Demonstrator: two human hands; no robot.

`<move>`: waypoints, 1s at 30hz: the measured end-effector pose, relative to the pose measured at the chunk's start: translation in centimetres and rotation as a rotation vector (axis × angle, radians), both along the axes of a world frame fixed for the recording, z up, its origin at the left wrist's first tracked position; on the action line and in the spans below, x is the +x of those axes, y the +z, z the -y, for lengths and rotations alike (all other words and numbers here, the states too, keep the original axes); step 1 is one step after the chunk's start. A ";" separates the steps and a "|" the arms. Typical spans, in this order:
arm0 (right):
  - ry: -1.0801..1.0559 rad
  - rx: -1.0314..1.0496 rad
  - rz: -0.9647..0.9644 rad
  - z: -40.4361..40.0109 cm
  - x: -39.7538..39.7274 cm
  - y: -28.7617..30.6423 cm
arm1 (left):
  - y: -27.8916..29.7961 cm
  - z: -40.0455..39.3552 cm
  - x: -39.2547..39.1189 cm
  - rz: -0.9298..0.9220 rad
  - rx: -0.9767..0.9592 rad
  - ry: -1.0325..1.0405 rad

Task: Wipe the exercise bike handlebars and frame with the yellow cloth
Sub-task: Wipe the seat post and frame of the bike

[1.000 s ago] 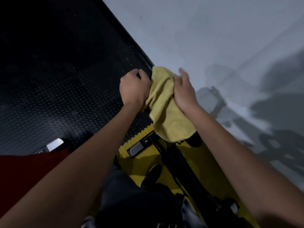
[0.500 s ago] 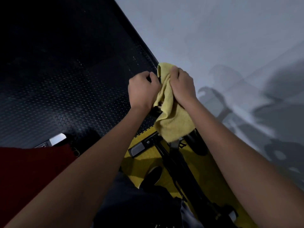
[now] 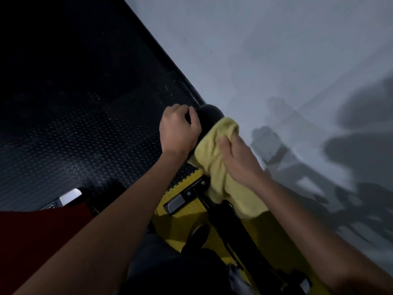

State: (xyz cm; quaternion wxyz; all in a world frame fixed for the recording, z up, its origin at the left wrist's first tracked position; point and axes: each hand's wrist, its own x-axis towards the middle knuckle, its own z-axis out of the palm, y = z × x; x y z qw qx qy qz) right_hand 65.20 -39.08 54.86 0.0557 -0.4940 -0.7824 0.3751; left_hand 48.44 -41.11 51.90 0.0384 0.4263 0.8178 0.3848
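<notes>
Right hand (image 3: 238, 158) grip wraps the yellow cloth (image 3: 219, 165) around the black handlebar end (image 3: 209, 118), so the wipe covers all sides. Left hand (image 3: 178, 130) grip is curled on the bar beside it, likely steadying. Cloth tail hangs over the frame (image 3: 223, 222) below.

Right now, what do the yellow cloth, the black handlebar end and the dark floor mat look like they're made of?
Yellow cloth: soft, napped fabric, probably microfibre; it folds and drapes limply.
Black handlebar end: matte and rounded, likely foam or rubber; no shine, but too dark to be sure.
Dark floor mat: black, probably rubber, with a raised studded pattern catching faint light.
</notes>
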 end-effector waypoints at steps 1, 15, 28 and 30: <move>-0.063 -0.032 -0.032 -1.5 -1.7 -0.5 | 0.0 -0.1 0.0 -0.006 -0.002 -0.001; 0.140 0.069 -0.051 1.6 2.7 -0.1 | -0.2 0.0 -0.3 -0.083 0.042 -0.123; -0.032 -0.134 -0.067 -1.4 -1.3 -0.9 | 0.1 0.0 -1.1 0.018 0.042 -0.106; 0.100 -0.084 -0.075 1.2 2.0 0.0 | 0.1 0.0 -1.2 0.020 0.043 -0.107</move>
